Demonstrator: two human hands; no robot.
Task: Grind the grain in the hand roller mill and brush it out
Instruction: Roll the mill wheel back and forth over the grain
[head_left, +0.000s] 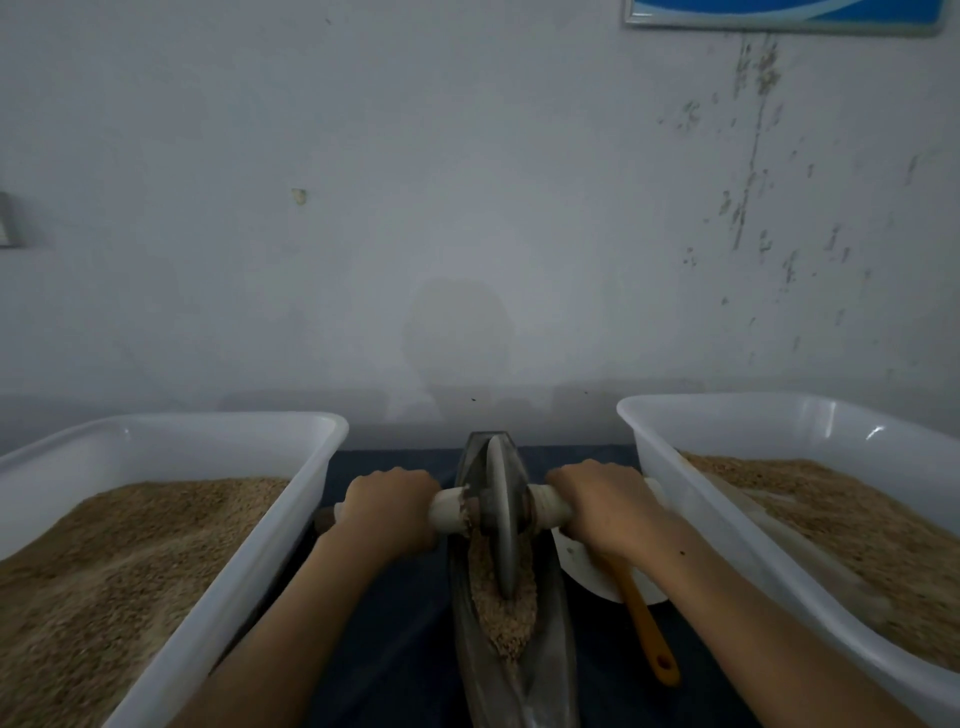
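Nearest the camera, two bare forearms reach forward over a dark table (405, 639). Between them lies the long boat-shaped trough (470, 649) of the hand roller mill, its near end running out of the bottom of the view, with a bed of grain (506, 618) heaped along its groove. Just right of the trough an orange-handled brush (647, 629) rests across a white plate (582, 566) — only the handle shows, the head hidden under the right wrist.

A little further in, the grinding wheel (501, 519) stands upright in the grain. The left hand (389, 506) is wrapped round the pale axle handle on its side and the right hand (605, 501) grips the matching one, knuckles up.

Flanking all this are two white tubs, the left tub (306, 499) and the right tub (675, 499), each holding a heap of similar grain. Behind is a stained wall (467, 208).

The step in hand looks like grinding, with brushing not yet begun. The next move likely calls for even downward pressure from both sides while rolling the wheel along the groove — kept upright so grain does not spill over the edges.
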